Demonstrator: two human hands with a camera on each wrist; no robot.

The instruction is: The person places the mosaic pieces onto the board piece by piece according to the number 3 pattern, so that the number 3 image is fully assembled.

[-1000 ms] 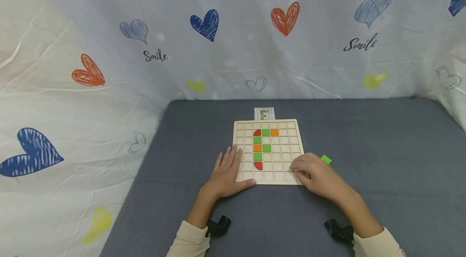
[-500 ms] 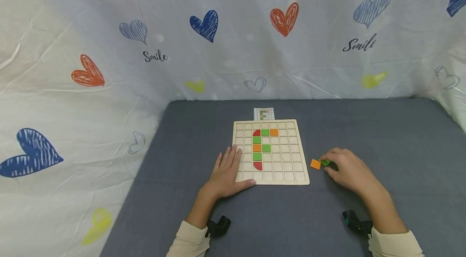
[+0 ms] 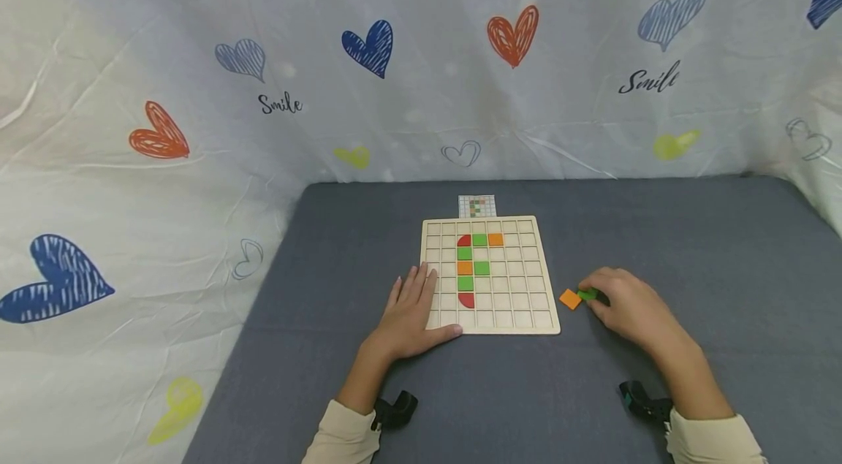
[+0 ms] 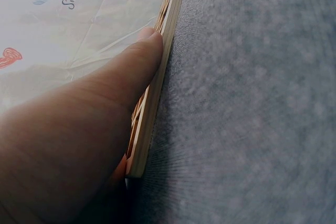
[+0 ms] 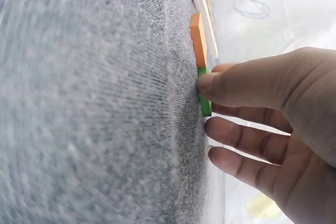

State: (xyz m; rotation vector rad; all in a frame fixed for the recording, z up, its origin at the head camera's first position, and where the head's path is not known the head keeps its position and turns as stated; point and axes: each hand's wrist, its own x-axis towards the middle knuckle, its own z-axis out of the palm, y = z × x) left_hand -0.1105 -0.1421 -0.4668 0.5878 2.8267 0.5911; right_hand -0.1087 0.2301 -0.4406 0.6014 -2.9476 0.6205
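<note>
My left hand (image 3: 404, 321) lies flat with spread fingers over the left edge of a wooden grid board (image 3: 513, 321). Its thumb (image 4: 139, 51) rests along the board's near edge in the left wrist view. Off the board's right side, my right hand (image 3: 628, 307) pinches a small green square tile (image 5: 205, 107) between thumb and fingertips, low over the cloth. Touching that tile is an orange square tile (image 3: 570, 299), lying on the table. Red quarter-round, green and orange tiles sit in the grid cells, in a column with short rows to the right.
A small printed card (image 3: 476, 206) with a coloured grid pattern lies against the board's far edge. Grey cloth (image 3: 691, 245) covers the table. Behind stands a pale curtain (image 3: 427, 84) with hearts and lettering.
My right hand has moved right from the board's edge and now pinches the green tile. The orange tile has come into sight and turned slightly. My left hand has stayed put.
</note>
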